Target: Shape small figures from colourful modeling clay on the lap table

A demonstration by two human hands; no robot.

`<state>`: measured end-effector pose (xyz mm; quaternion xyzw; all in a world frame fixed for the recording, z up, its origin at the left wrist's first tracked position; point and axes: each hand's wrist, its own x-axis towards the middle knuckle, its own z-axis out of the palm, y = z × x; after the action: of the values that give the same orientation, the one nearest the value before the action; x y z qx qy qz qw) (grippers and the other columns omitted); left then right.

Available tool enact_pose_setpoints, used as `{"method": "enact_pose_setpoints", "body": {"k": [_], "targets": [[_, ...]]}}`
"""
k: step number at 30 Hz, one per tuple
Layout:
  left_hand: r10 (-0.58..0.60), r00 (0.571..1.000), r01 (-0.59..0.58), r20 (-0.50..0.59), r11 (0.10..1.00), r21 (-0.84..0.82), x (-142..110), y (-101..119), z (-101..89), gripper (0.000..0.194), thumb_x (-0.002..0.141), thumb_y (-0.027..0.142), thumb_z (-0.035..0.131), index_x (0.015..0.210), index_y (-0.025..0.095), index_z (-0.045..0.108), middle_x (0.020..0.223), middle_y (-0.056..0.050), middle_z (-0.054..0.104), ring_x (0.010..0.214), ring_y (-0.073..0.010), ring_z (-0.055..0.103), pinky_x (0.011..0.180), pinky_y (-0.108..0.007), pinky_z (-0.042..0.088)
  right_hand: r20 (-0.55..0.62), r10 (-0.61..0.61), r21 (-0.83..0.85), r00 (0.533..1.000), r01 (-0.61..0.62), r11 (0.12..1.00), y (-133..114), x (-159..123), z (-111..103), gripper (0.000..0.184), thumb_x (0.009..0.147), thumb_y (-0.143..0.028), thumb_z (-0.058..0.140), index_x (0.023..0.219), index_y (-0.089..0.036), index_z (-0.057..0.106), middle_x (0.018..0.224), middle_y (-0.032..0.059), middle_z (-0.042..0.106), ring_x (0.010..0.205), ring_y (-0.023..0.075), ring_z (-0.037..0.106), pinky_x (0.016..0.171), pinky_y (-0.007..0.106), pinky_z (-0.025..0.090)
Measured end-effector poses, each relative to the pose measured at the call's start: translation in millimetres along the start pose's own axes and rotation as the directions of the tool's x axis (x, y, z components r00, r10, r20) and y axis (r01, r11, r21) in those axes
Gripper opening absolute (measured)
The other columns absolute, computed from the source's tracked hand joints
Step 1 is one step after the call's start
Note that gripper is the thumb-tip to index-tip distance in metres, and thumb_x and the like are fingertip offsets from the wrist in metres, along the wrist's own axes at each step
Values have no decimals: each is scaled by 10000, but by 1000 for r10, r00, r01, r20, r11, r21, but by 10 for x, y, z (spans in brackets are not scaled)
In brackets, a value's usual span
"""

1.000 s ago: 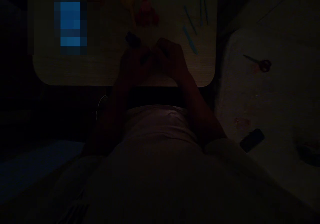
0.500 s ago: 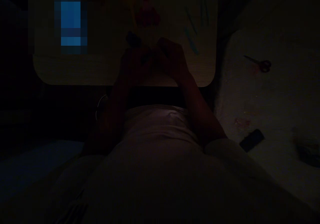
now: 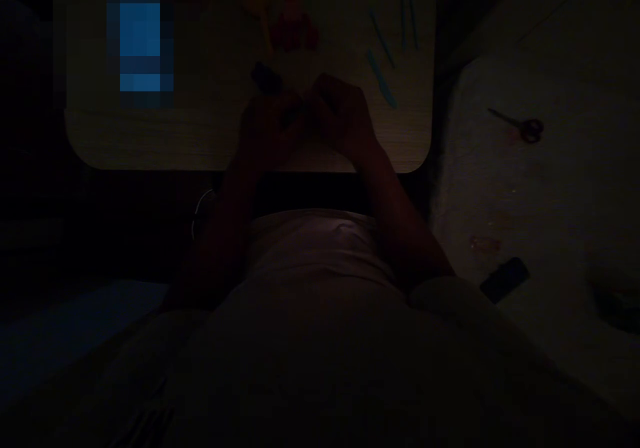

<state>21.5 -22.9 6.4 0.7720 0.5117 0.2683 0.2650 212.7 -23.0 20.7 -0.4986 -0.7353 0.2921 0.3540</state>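
Observation:
The view is very dark. My left hand [image 3: 270, 125] and my right hand [image 3: 343, 111] meet over the front part of a wooden table [image 3: 165, 145], fingers curled and fingertips close together. Whatever they pinch is too small and dim to name. Just beyond the left hand lies a dark bluish lump [image 3: 267, 78]. Farther back sits a red and pink shape [image 3: 294, 27], with a yellow thing with a long stem [image 3: 260, 5] to its left. Right of my hands lie a blue-green plastic knife [image 3: 382, 79] and several thin blue-green sticks [image 3: 383, 40].
A pixelated blue patch [image 3: 140, 41] covers the table's left part. On a pale surface at right lie scissors [image 3: 523, 127] and a dark flat rectangular object [image 3: 505, 279]. A thin white cable [image 3: 197, 208] hangs below the table's front edge.
Both hands stay in nearly the same place, with only slight finger movement. The objects on the table lie as before.

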Motion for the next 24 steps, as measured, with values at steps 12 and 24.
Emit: {"method": "enact_pose_setpoints", "body": {"k": [12,24], "targets": [[68,996,-65,-58,997,42,-10,-12,7,238,982,508,599,995,295,703,950,-21,738,886,-265,655,822,-469,517,-2,-8,17,1000,8,1000,-11,1,-8,527,981,-840,406,775,-361,489,857,23,660,840,262,558,816,420,418],[142,988,-137,-54,987,87,-9,-65,21,299,1034,481,577,1063,213,706,965,-47,716,937,-272,711,842,-432,551,-4,-44,-88,999,44,995,14,1,12,609,1040,-842,228,789,-318,411,840,16,634,817,237,560,791,386,436]]}}
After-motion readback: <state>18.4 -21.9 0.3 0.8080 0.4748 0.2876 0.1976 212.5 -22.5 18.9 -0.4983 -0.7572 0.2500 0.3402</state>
